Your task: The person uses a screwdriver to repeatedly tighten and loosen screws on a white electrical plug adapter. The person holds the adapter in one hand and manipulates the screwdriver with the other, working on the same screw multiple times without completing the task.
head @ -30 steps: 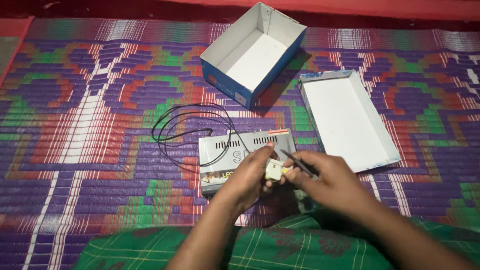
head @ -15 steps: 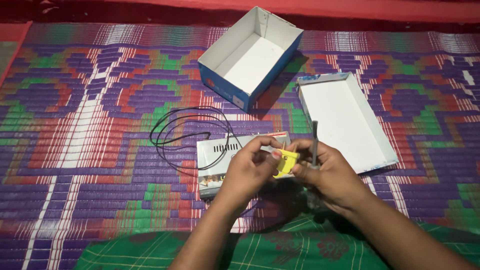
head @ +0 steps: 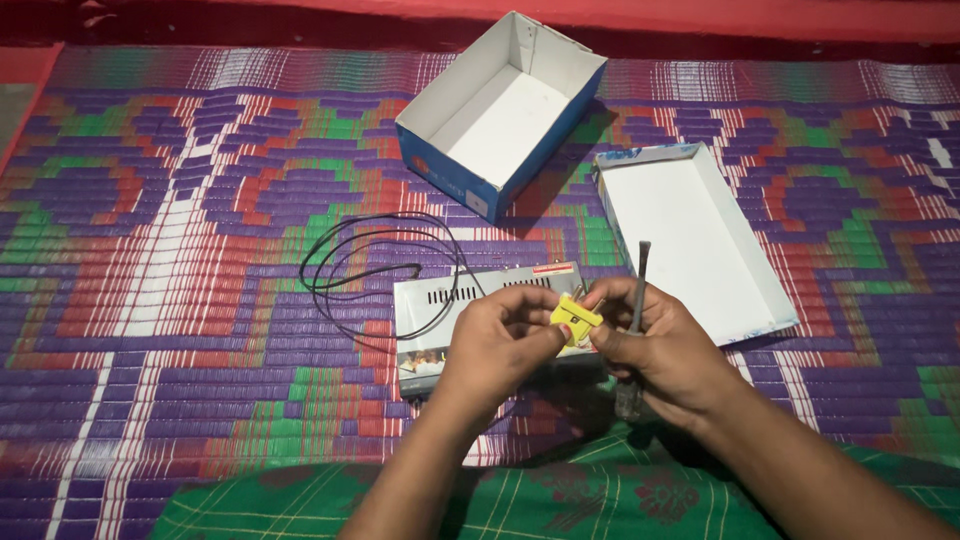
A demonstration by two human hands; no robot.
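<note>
We see both hands close together above a grey metal box that lies on the woven mat. The left hand and the right hand pinch a small yellow part between their fingertips. The right hand also grips a screwdriver, which stands almost upright. A black cable lies coiled just beside the metal box. An open blue box and its lid rest farther away.

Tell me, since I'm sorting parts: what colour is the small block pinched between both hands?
Yellow: the small block, head view.
</note>
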